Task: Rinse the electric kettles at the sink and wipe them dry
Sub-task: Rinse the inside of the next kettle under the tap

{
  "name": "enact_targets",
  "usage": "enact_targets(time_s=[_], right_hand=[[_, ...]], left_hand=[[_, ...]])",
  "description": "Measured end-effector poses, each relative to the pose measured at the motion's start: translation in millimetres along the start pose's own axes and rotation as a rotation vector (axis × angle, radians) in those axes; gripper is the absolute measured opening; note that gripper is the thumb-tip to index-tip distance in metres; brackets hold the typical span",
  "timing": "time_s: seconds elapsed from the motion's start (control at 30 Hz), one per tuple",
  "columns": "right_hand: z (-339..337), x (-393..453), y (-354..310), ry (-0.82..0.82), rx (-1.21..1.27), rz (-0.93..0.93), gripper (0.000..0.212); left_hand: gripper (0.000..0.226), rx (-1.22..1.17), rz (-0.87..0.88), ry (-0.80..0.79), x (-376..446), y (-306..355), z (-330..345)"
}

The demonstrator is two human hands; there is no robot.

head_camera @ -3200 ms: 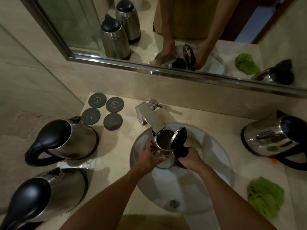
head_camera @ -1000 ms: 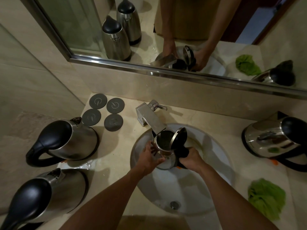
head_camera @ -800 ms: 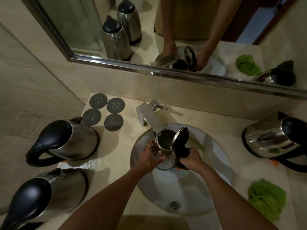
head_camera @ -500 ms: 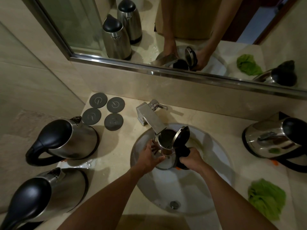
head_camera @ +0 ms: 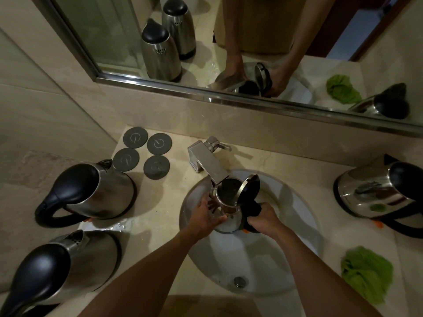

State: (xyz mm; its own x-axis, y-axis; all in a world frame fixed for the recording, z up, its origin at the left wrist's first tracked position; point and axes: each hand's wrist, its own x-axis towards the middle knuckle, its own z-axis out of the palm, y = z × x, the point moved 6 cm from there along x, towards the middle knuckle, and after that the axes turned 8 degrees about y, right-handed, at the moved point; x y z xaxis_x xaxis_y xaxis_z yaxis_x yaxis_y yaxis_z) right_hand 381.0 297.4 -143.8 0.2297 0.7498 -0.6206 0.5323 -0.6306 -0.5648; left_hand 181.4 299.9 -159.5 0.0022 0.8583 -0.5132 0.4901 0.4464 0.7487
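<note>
The right hand (head_camera: 263,219) is wrapped around the black handle of an open electric kettle (head_camera: 229,202), fingers curled tight on it. The left hand (head_camera: 206,217) cups the kettle's steel body from the left, its fingers bent against the wall near the spout; how firmly they grip is hard to judge, since the steel mirrors them. The kettle is held over the white sink basin (head_camera: 295,225), mouth up, directly beneath the end of the square chrome faucet (head_camera: 206,163). Its black lid (head_camera: 249,187) stands hinged open toward the right.

The faucet spout reaches over the kettle's rim, close to the mouth. The drain (head_camera: 239,281) sits at the near side of the basin.

On the beige countertop (head_camera: 160,213) stand 3 more steel kettles with black lids: 2 left of the sink, the farther one (head_camera: 91,193) and the nearer one (head_camera: 57,271), and 1 on the right (head_camera: 384,195). That makes 4 kettles in all. 4 round grey base discs (head_camera: 146,153) lie in a cluster behind the left kettles. 1 crumpled green cloth (head_camera: 366,273) lies right of the basin, near the front edge. A framed mirror (head_camera: 229,42) runs along the wall behind.
</note>
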Motion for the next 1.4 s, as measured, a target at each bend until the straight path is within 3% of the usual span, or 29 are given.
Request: enact_targets(time_s=[0.4,0.67,1.4], right_hand=[[0.0,2.2,0.0,-0.003,-0.015,-0.006,0.023],[1.8,5.3,5.3,-0.004,-0.005,-0.016,0.009],[9.3,7.6,21.7,-0.003,-0.002,-0.027,0.011]], left_hand=[[0.100,0.006,-0.017,-0.017,-1.3,1.0,0.5],[0.098,0.010,0.000,-0.008,-3.2,2.1,0.1],[0.098,0.049,-0.014,-0.022,-4.8,0.2,1.2]])
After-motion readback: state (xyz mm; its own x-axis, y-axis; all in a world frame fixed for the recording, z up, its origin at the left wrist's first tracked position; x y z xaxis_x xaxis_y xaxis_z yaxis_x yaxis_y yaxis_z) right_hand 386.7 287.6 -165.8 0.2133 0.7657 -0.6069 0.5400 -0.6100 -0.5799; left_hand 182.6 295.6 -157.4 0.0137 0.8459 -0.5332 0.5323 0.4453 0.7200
